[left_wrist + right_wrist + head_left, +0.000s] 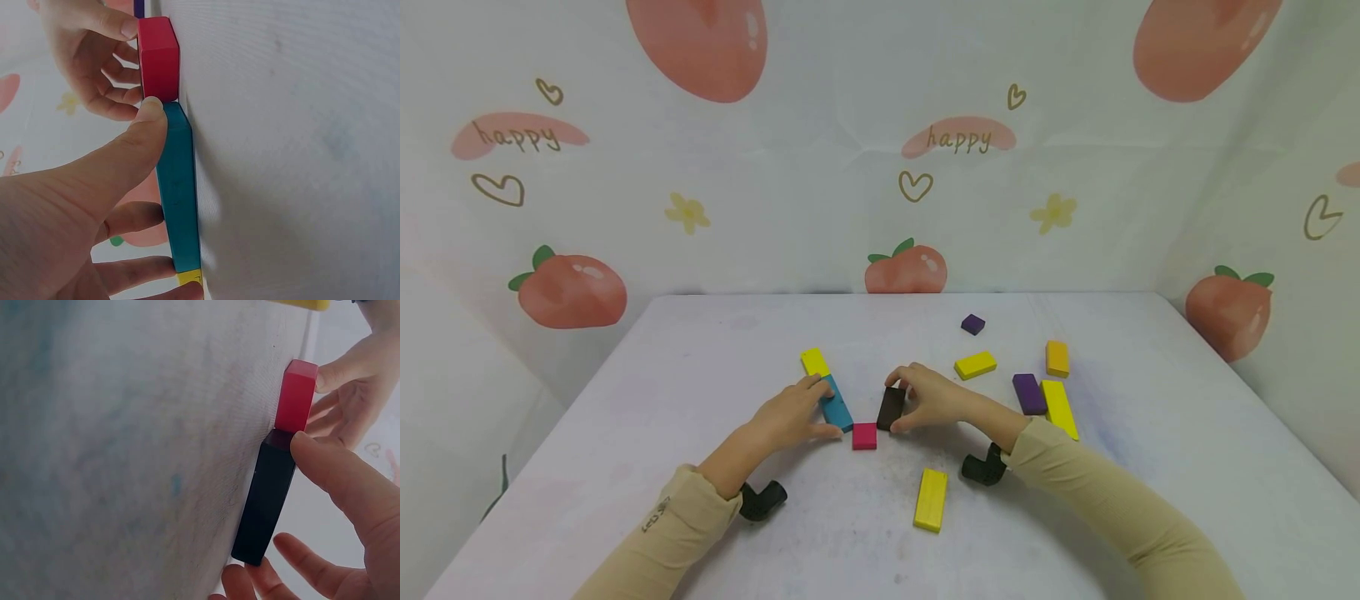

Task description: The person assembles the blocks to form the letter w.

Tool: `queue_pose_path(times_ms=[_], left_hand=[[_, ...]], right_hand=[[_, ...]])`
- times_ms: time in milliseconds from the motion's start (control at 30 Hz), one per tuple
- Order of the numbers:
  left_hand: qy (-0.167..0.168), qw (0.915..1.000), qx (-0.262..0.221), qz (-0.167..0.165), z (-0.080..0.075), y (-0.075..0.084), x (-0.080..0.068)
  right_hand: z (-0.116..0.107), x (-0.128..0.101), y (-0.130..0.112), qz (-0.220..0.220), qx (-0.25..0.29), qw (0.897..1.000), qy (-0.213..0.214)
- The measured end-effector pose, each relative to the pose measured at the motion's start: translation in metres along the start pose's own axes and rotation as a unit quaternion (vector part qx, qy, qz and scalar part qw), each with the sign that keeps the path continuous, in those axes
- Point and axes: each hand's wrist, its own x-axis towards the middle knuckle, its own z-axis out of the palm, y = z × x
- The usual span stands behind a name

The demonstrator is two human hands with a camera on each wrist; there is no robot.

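My left hand pinches a long teal block that lies flat on the table. The left wrist view shows its thumb on the teal block at the end nearest a small red block. My right hand grips a dark brown block, thumb at one end and fingers at the other. The red block lies between the two near ends. In the right wrist view the dark brown block touches the red block. A yellow block adjoins the teal block's far end.
Loose blocks lie on the white table: yellow, small purple, orange, purple and long yellow to the right, another yellow in front. Printed cloth walls stand behind and at both sides.
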Motion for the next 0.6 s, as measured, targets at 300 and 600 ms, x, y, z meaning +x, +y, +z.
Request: queue_pose_path(times_ms=[300, 600], left_hand=[[0.001, 1.0, 0.004, 0.0, 0.0002, 0.0002, -0.0004], [-0.002, 1.0, -0.002, -0.003, 0.0, 0.0002, -0.0006]], right_hand=[[-0.0004, -0.0001, -0.0002, 0.0, 0.001, 1.0, -0.001], [-0.0018, -0.0007, 0.0013, 0.005, 0.005, 1.0, -0.001]])
